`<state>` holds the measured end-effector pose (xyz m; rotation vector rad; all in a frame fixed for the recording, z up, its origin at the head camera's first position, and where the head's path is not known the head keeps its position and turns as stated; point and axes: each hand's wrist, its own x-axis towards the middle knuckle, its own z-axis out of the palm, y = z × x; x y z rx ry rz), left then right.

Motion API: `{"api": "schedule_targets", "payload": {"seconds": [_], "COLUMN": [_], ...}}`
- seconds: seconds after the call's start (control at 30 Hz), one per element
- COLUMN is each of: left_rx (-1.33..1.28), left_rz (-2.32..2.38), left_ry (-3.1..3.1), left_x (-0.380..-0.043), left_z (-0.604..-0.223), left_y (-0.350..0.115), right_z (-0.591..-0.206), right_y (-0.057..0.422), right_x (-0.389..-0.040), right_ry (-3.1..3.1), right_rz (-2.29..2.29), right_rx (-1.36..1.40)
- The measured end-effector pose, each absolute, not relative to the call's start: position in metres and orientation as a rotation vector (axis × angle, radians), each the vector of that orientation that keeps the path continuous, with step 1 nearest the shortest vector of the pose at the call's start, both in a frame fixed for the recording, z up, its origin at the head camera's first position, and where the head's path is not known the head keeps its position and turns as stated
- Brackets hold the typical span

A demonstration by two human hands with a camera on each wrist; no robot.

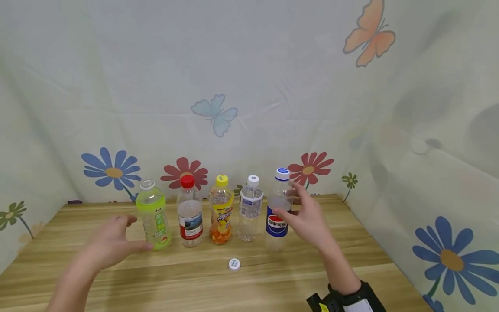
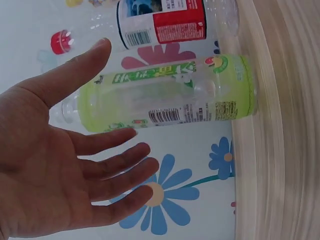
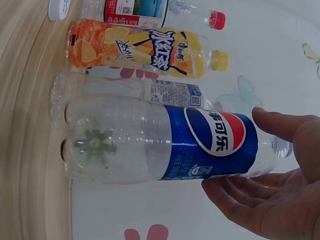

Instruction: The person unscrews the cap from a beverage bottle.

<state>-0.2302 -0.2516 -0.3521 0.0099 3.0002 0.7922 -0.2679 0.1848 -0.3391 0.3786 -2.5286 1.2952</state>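
My right hand [image 1: 308, 216] holds a Pepsi bottle [image 3: 125, 137] with a blue label and a blue-and-white cap [image 1: 282, 173]. The thumb crosses its front in the head view; the other fingers go round the far side. At the left, my left hand [image 2: 60, 165] is beside a green-labelled bottle [image 1: 153, 216], fingers spread and nothing in its grasp. That green-labelled bottle stands upright with its mouth uncapped. A white cap [image 1: 234, 264] lies on the table in front of the bottles.
Between the hands stand a red-capped bottle [image 1: 190, 223], a yellow-capped iced tea bottle [image 1: 221, 212] and a clear white-capped bottle [image 1: 249, 216]. Behind the wooden table [image 1: 187, 286] hangs a flowered cloth [image 1: 156, 65]. A black camera mount [image 1: 343, 299] is on my right wrist.
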Motion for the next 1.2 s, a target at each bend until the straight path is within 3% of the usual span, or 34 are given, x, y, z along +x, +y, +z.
{"api": "schedule_targets", "payload": {"seconds": [0.7,1.2], "left_rx": [0.010,0.190], "left_rz": [0.769,0.888], "left_ry": [2.939,2.939], "left_x": [-0.227,-0.220], "left_z": [-0.352,-0.352], "left_y": [-0.233,-0.185], "right_z": [-0.340,-0.348], "right_y": [0.156,0.135], "right_x": [-0.248,-0.240], "right_ry": [-2.530,-2.542], "right_rz": [1.417,1.602], "right_rx": [0.581,0.719]}}
